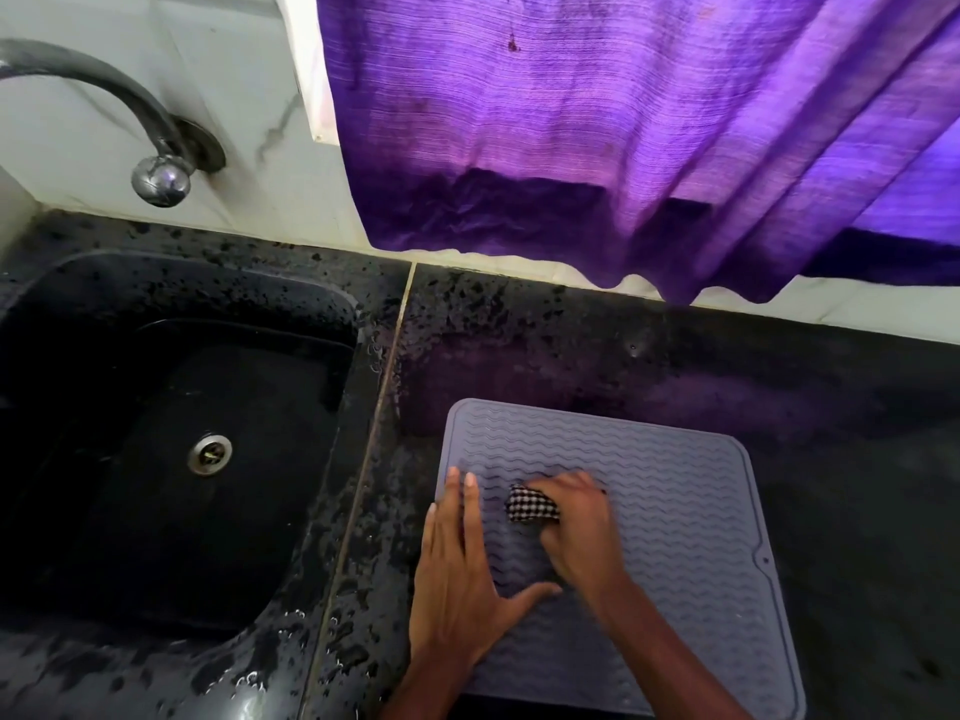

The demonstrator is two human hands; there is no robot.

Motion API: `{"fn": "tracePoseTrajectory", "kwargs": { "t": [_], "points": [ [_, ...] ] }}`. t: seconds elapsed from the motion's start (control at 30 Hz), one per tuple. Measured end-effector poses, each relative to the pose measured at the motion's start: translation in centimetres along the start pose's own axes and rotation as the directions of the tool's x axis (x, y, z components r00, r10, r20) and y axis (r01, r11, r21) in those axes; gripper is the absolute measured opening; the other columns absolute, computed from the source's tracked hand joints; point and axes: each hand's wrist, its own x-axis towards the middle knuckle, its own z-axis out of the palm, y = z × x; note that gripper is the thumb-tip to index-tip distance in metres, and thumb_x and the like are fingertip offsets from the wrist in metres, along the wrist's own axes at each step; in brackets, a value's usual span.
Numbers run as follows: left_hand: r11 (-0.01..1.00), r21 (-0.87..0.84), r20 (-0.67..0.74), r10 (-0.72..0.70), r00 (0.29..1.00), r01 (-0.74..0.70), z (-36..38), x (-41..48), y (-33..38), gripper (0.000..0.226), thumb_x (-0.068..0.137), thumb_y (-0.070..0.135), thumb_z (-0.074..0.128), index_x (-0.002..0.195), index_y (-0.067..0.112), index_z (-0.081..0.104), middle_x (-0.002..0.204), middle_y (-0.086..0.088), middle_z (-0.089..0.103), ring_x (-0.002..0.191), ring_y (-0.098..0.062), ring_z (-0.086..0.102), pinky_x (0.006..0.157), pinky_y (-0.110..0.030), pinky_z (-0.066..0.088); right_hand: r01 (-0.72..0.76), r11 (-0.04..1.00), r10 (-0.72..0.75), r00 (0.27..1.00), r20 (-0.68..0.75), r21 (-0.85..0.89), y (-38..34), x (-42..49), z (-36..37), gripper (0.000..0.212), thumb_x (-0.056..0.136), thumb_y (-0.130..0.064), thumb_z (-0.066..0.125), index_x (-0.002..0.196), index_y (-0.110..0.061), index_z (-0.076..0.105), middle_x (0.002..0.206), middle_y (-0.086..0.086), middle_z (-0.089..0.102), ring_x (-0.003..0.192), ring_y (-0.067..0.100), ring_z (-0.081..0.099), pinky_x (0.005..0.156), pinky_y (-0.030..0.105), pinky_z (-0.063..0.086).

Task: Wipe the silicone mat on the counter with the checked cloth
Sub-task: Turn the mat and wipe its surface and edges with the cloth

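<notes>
The silicone mat [675, 511] is laid flat on the dark counter [831, 407], toward 5 o'clock in the view, with the sink [182, 433] at its 9 o'clock. The checked cloth [530, 504] is bunched into a small wad, clenched in the right hand [576, 532] and pressed onto the mat left of its middle. The wad probably serves as a firm pad for rubbing the wavy ridges. The left hand [457, 569] is spread flat along the mat's 9 o'clock edge, fingers straight and nothing grasped, probably so that the flexible mat is pinned against sliding on the wet counter.
</notes>
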Motion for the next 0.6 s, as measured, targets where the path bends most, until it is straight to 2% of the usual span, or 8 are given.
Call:
{"fn": "tracePoseTrajectory", "kwargs": {
  "t": [0.07, 0.17, 0.23, 0.3, 0.4, 0.47, 0.6],
  "points": [
    [1.0, -0.014, -0.025, 0.015, 1.0, -0.015, -0.2, -0.1, 0.1, 0.138, 0.069, 0.096, 0.052, 0.163, 0.006, 0.005, 0.17, -0.015, 0.013, 0.156, -0.028, 0.02, 0.122, -0.044, 0.027, 0.063, 0.998, -0.062, 0.996, 0.062, -0.014, -2.6, 0.9, 0.7, 0.041, 0.055, -0.008, 0.053, 0.088, -0.023, 0.073, 0.082, -0.005, 0.069, 0.082, 0.018, 0.058, 0.076, 0.03, 0.045],
    [1.0, -0.009, -0.042, -0.024, 0.999, 0.024, -0.6, -0.1, 0.5, 0.131, 0.073, 0.086, 0.058, 0.162, 0.006, 0.005, 0.168, -0.021, 0.012, 0.152, -0.035, 0.027, 0.11, -0.052, 0.046, 0.17, 0.985, -0.165, 0.972, 0.169, -0.011, -5.6, 2.7, 1.4, 0.015, 0.072, -0.013, 0.057, 0.079, -0.019, 0.07, 0.079, 0.0, 0.07, 0.08, 0.021, 0.059, 0.076, 0.03, 0.041],
    [0.998, -0.031, -0.046, -0.058, 0.997, 0.057, -0.7, 0.0, 0.5, 0.137, 0.069, 0.089, 0.06, 0.163, 0.009, -0.001, 0.169, -0.021, 0.009, 0.152, -0.034, 0.026, 0.108, -0.052, 0.049, 0.177, 0.982, -0.189, 0.944, 0.272, 0.071, -5.8, 3.9, 1.2, 0.015, 0.071, -0.017, 0.053, 0.075, -0.019, 0.067, 0.075, 0.001, 0.069, 0.076, 0.024, 0.061, 0.072, 0.033, 0.046],
    [0.996, -0.066, -0.046, -0.06, 0.997, 0.057, -0.6, -0.1, 0.4, 0.143, 0.066, 0.096, 0.058, 0.163, 0.009, -0.002, 0.17, -0.019, 0.007, 0.155, -0.031, 0.021, 0.112, -0.05, 0.046, 0.155, 0.978, -0.191, 0.93, 0.315, 0.137, -4.6, 4.7, 0.5, 0.018, 0.07, -0.017, 0.055, 0.082, -0.021, 0.068, 0.076, -0.003, 0.07, 0.075, 0.017, 0.064, 0.072, 0.035, 0.05],
    [0.996, -0.055, -0.055, -0.071, 0.996, 0.068, -0.7, -0.2, 0.4, 0.139, 0.071, 0.095, 0.053, 0.162, 0.006, 0.001, 0.17, -0.016, 0.009, 0.155, -0.028, 0.021, 0.111, -0.048, 0.047, 0.064, 0.983, -0.085, 0.99, 0.117, 0.17, -1.4, 4.1, -2.2, 0.029, 0.066, -0.013, 0.065, 0.091, -0.024, 0.073, 0.086, -0.008, 0.073, 0.083, 0.01, 0.066, 0.079, 0.028, 0.051],
    [0.997, -0.039, -0.07, -0.066, 0.995, 0.064, -0.5, -0.2, 0.5, 0.131, 0.076, 0.092, 0.052, 0.162, 0.004, 0.006, 0.17, -0.014, 0.014, 0.155, -0.026, 0.023, 0.111, -0.048, 0.047, -0.002, 0.989, 0.001, 1.0, 0.001, 0.145, 1.5, 2.9, -4.1, 0.035, 0.063, -0.008, 0.069, 0.095, -0.022, 0.074, 0.091, -0.005, 0.074, 0.086, 0.013, 0.067, 0.08, 0.027, 0.051],
    [0.996, -0.042, -0.072, -0.077, 0.994, 0.074, -0.2, -0.2, 0.3, 0.125, 0.08, 0.087, 0.055, 0.162, 0.005, 0.01, 0.17, -0.011, 0.014, 0.153, -0.026, 0.026, 0.111, -0.047, 0.046, -0.094, 0.995, 0.094, 0.995, -0.021, -0.029, 5.7, 0.1, -4.9, 0.043, 0.059, 0.004, 0.073, 0.095, -0.021, 0.075, 0.088, 0.0, 0.074, 0.082, 0.026, 0.067, 0.077, 0.031, 0.052]
  ]
}}
